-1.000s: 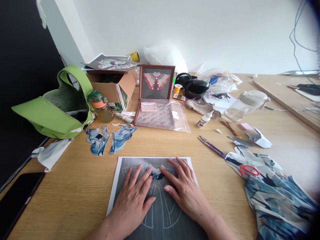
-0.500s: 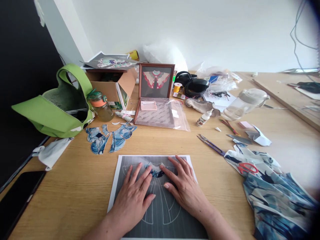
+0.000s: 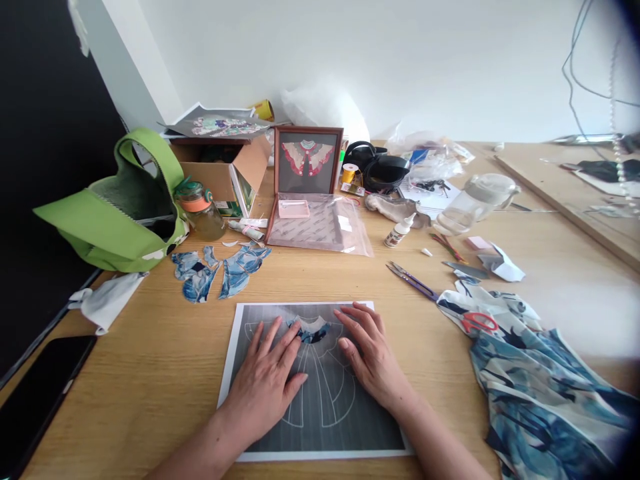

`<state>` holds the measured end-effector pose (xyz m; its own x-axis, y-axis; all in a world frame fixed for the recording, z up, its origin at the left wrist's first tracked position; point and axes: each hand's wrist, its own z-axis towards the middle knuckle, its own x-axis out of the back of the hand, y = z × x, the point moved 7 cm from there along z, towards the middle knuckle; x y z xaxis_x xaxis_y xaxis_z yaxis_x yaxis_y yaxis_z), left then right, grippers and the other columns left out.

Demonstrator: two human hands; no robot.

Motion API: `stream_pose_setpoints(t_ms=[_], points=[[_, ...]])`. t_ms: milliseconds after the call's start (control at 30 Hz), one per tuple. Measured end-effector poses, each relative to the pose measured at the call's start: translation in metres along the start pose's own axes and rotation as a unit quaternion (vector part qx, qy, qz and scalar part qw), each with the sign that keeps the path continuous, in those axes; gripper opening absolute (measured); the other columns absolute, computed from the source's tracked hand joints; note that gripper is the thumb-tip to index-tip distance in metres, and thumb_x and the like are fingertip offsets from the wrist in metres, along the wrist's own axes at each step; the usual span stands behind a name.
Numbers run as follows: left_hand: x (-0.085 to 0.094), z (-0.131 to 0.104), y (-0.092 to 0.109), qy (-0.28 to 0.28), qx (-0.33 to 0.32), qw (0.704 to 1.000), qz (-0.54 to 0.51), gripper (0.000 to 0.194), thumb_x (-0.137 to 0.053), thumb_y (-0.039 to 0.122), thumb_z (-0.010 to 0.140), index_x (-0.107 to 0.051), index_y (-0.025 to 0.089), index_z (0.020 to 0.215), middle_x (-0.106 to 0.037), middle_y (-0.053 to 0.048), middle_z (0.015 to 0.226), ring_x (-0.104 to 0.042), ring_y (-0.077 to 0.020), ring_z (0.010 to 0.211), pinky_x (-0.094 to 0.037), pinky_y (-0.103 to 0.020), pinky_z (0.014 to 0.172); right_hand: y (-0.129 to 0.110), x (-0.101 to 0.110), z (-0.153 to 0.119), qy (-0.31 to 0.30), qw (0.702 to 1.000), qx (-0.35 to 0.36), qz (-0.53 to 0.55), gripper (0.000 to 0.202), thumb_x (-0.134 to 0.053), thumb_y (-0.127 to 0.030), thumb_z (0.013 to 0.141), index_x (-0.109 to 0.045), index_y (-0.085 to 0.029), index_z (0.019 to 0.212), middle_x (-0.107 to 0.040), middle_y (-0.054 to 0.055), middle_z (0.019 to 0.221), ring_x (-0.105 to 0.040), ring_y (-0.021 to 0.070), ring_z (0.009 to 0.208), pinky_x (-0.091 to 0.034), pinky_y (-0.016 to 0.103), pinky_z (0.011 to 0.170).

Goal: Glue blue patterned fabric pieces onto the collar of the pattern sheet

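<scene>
A dark printed sheet with a white-line collar pattern (image 3: 313, 437) lies flat on the table before me. Near its top is a curved blue-and-white fabric piece (image 3: 316, 332), set on the neckline of the drawing. My left hand (image 3: 270, 373) rests on the sheet, fingers spread, with its index fingertip on the left end of that piece. To the right of the piece, apart from it, my right hand (image 3: 373, 357) lies over the sheet with fingers stretched out and nothing in them. More cut blue fabric pieces (image 3: 240, 273) lie beyond the sheet at the left.
At right, red-handled scissors (image 3: 477, 323) lie on crumpled blue fabric (image 3: 540, 393), near thread snips (image 3: 413, 280). A glue bottle (image 3: 400, 231) stands beyond. Behind are a framed collar (image 3: 309, 160), a water pitcher (image 3: 477, 203) and a green bag (image 3: 110, 227). A phone (image 3: 45, 393) lies left.
My right hand has come off the right end of the fabric piece and shifted right, uncovering it. My left hand stays on its left end. The view has shifted slightly.
</scene>
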<state>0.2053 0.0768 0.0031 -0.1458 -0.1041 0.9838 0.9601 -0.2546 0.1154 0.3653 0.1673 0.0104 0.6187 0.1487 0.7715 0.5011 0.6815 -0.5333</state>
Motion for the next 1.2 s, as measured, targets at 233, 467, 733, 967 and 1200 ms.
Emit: stream_pose_setpoints(t_ms=[233, 467, 733, 967, 1200], points=[[0.001, -0.001, 0.000, 0.016, -0.002, 1.000, 0.001, 0.041, -0.051, 0.035, 0.094, -0.051, 0.020, 0.132, -0.037, -0.004, 0.154, -0.025, -0.0309, 0.144, -0.032, -0.057, 0.113, 0.001, 0.003, 0.001, 0.027, 1.000, 0.004, 0.009, 0.035, -0.045, -0.032, 0.099, -0.053, -0.022, 0.132, -0.056, 0.012, 0.126, -0.041, 0.0279, 0.126, -0.043, 0.053, 0.104], [0.003, -0.002, 0.000, 0.038, 0.010, 0.999, -0.001, 0.040, -0.052, 0.038, 0.093, -0.053, 0.019, 0.128, -0.035, -0.012, 0.154, -0.030, -0.0333, 0.142, -0.033, -0.058, 0.111, 0.000, 0.009, 0.002, 0.057, 0.998, -0.001, 0.021, 0.033, -0.044, -0.033, 0.099, -0.057, -0.022, 0.128, -0.060, 0.011, 0.121, -0.047, 0.0267, 0.120, -0.045, 0.050, 0.101], [0.001, -0.005, -0.003, 0.061, 0.025, 0.997, -0.029, 0.039, -0.054, 0.037, 0.092, -0.053, 0.020, 0.126, -0.035, -0.014, 0.150, -0.028, -0.0347, 0.142, -0.034, -0.059, 0.111, 0.001, 0.016, 0.002, 0.102, 0.994, -0.021, 0.036, 0.030, -0.042, -0.034, 0.099, -0.064, -0.022, 0.115, -0.063, 0.011, 0.107, -0.053, 0.0258, 0.106, -0.050, 0.046, 0.092], [0.002, -0.006, -0.003, 0.068, 0.026, 0.997, -0.040, 0.037, -0.054, 0.037, 0.092, -0.054, 0.021, 0.125, -0.038, -0.014, 0.145, -0.030, -0.0356, 0.140, -0.035, -0.060, 0.110, -0.004, 0.017, 0.002, 0.089, 0.996, -0.023, 0.021, 0.037, -0.041, -0.033, 0.099, -0.067, -0.021, 0.076, -0.061, 0.010, 0.104, -0.050, 0.0259, 0.106, -0.049, 0.047, 0.091], [0.001, -0.007, -0.005, 0.085, 0.030, 0.995, -0.043, 0.038, -0.056, 0.038, 0.090, -0.055, 0.021, 0.124, -0.043, -0.014, 0.138, -0.035, -0.0359, 0.138, -0.036, -0.060, 0.108, -0.001, 0.011, 0.002, 0.077, 0.997, -0.026, -0.010, 0.041, -0.041, -0.035, 0.099, -0.071, -0.021, 0.075, -0.062, 0.010, 0.104, -0.049, 0.0265, 0.109, -0.049, 0.048, 0.094]])
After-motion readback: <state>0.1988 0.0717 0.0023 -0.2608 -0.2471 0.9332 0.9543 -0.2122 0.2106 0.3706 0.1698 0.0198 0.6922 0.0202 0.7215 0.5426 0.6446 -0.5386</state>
